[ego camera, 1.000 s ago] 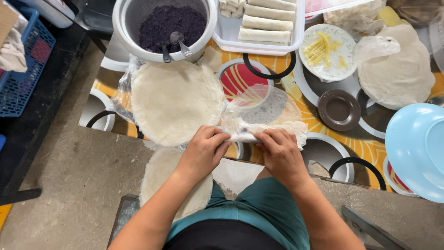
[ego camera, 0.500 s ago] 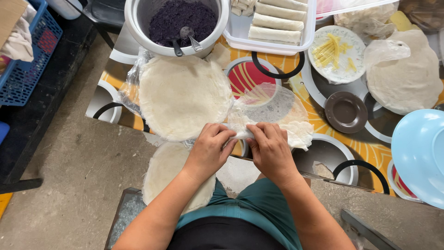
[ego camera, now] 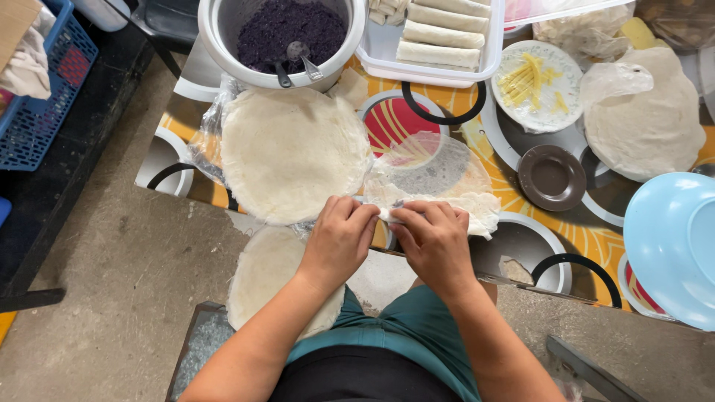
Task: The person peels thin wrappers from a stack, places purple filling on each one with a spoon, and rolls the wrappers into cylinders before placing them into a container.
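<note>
Head cam has us looking down at both hands pinching a thin white wrapper half-rolled into a tube at the near edge of the patterned orange table. Our left hand and right hand are both curled closed on it, fingertips touching. Just left sits a round stack of pale wrappers, a grey pot of purple filling behind that.

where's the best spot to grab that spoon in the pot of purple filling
Probably by the free end of the spoon's handle, coming from above on the near, person's side. Its bowl lies in the purple filling, while the handle slants down toward the near rim of the pot, clear of the filling, beside a darker handle.
</note>
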